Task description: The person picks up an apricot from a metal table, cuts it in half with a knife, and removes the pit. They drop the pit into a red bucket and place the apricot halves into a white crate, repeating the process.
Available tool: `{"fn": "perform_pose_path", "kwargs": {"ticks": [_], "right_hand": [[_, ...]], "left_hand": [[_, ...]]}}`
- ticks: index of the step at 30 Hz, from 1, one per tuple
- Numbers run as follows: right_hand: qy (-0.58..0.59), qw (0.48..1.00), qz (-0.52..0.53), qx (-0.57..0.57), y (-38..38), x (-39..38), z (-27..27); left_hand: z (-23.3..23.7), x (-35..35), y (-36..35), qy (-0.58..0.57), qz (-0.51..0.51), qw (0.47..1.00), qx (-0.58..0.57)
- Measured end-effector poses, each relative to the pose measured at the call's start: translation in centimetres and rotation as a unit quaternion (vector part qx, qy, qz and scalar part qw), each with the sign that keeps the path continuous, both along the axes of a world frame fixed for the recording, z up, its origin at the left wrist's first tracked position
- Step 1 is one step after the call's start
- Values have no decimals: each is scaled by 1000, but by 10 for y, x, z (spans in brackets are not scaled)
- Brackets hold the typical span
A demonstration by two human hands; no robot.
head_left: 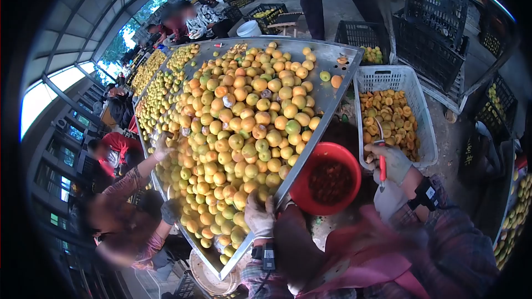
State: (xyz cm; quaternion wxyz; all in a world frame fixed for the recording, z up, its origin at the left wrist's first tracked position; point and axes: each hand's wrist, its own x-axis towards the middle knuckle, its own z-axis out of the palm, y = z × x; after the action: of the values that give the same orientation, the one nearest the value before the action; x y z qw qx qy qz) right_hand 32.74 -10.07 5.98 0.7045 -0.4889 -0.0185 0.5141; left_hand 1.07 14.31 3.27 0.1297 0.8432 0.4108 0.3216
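My left hand (259, 217), in a pale work glove, is at the near edge of a metal sorting table (310, 169). Its fingers and thumb are apart and reach onto the heaped yellow-orange apricots (244, 127). My gloved right hand (394, 164) is closed around a red-handled tool (382, 167) with a slim curved metal tip, beside a white plastic crate (424, 99). Halved apricots (388, 116) lie in that crate. Between my hands stands a red bucket (354, 174) with dark reddish-brown bits in the bottom, probably pits.
Across the table's left edge a co-worker in a patterned sleeve (127, 182) reaches over the fruit with gloved hands. Black crates (429, 50) are stacked at upper right. A person in dark trousers (310, 5) stands beyond the table, near a white bucket (249, 29).
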Motion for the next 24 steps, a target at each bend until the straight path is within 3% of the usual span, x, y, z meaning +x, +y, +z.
{"fn": "perform_pose_path", "kwargs": {"ticks": [3, 7, 9, 10, 11, 13, 16, 21, 24], "right_hand": [[-11, 998, 51, -17, 21, -12, 9], [1, 991, 37, 127, 59, -30, 68], [-18, 984, 45, 170, 74, -43, 67], [3, 991, 57, 124, 85, -48, 57], [20, 993, 100, 62, 95, -55, 50], [36, 990, 116, 74, 107, -69, 19], [3, 994, 94, 51, 131, -81, 25], [47, 993, 94, 62, 143, -94, 15], [34, 995, 99, 2, 144, -100, 12]], "left_hand": [[5, 2, -2, -6, 13, 1000, -13], [4, 2, -4, -40, 15, 999, -11], [9, 3, -5, -29, 45, 998, -35], [20, 4, -10, -5, 58, 995, -80], [15, 0, -9, -18, 30, 998, -43], [-21, -5, 7, -107, -13, 994, -12], [-12, -4, 4, -88, -2, 996, -3], [1, -5, -8, -88, 32, 996, 3], [2, -10, -9, -78, 40, 995, 47]]}}
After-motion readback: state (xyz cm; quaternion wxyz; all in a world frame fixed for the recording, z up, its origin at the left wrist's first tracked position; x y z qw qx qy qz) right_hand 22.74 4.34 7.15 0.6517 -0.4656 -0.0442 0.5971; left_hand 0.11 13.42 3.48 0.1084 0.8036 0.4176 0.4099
